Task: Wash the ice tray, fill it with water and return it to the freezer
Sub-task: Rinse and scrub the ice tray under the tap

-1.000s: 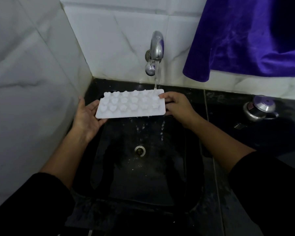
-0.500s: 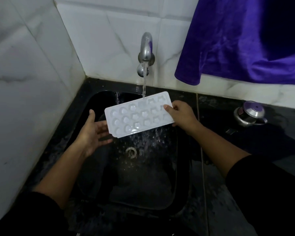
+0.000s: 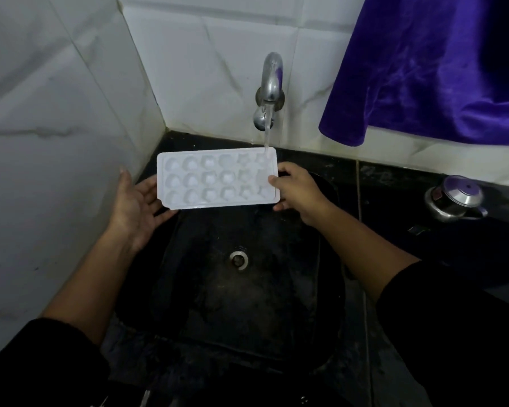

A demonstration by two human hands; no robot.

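I hold the white plastic ice tray (image 3: 216, 180) over the far part of the black sink basin (image 3: 188, 304), its long side running left to right and its moulded hollows facing up, three rows of them. It sits roughly level, clear of the basin floor. My right hand (image 3: 299, 190) grips the tray's right end: the thumb lies on top of the rim and the other fingers curl underneath, so the edge is pinched between them. My left hand (image 3: 135, 201) is palm up with the fingers straight and spread. It lies under the tray's left end, the fingertips hidden beneath the plastic, and nothing is curled round it.

The curved chrome tap (image 3: 269, 86) juts from the far wall, and a thin stream of water (image 3: 267, 136) runs from it — it lands on the far right corner of the tray, just beside my right thumb. Below the tray, near the middle of the basin, is the round metal drain (image 3: 238, 259).

The white marble-veined wall tiles (image 3: 56, 113) close the corner on the left and at the far side. A purple velvety cloth (image 3: 438, 69) hangs over the far right, its lower edge above the black stone counter (image 3: 394, 177). On that counter, well apart from the sink, stands a small steel pot with a purple-topped lid (image 3: 453, 198). Both my forearms are bare — the black sleeves (image 3: 453, 333) are pushed back toward the elbows.
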